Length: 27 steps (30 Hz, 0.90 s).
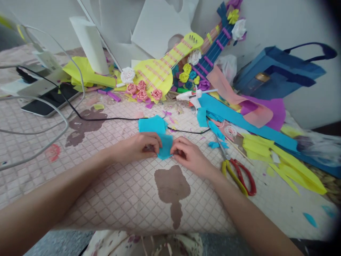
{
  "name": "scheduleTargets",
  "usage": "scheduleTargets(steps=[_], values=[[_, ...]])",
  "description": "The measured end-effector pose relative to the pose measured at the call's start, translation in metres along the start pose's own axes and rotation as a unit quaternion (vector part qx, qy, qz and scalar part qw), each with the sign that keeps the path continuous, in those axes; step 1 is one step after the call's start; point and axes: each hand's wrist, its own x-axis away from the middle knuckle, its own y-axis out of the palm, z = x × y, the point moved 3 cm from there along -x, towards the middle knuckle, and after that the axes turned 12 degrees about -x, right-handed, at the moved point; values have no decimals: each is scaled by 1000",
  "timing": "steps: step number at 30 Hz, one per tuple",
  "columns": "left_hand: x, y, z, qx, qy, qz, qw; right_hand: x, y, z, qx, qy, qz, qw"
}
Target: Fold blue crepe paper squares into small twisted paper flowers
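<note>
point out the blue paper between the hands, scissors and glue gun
Blue paper (166,145): head view, middle of sheet
Scissors (227,157): head view, where blades meet handles
Glue gun (188,95): head view, white body

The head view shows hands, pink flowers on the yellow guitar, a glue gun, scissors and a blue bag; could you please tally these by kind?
Hands: 2
Pink flowers: 4
Glue gun: 1
Scissors: 1
Blue bag: 1
Total: 9

From where I stand, the small piece of bright blue paper (166,145) is roughly four-sided, pinched near both lower corners, its bottom edge dipping slightly
</note>
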Motion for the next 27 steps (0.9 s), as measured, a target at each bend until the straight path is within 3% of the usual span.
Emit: scheduleTargets(steps=[7,12,27], values=[[-2,4,-1,-18,-15,18,1000,1,0,0,-35,-2,15,999],[-2,0,0,-3,-11,-13,1000,0,-2,1,-54,-4,9,999],[-7,8,2,-33,-29,23,999,-5,8,-5,19,38,60,997]])
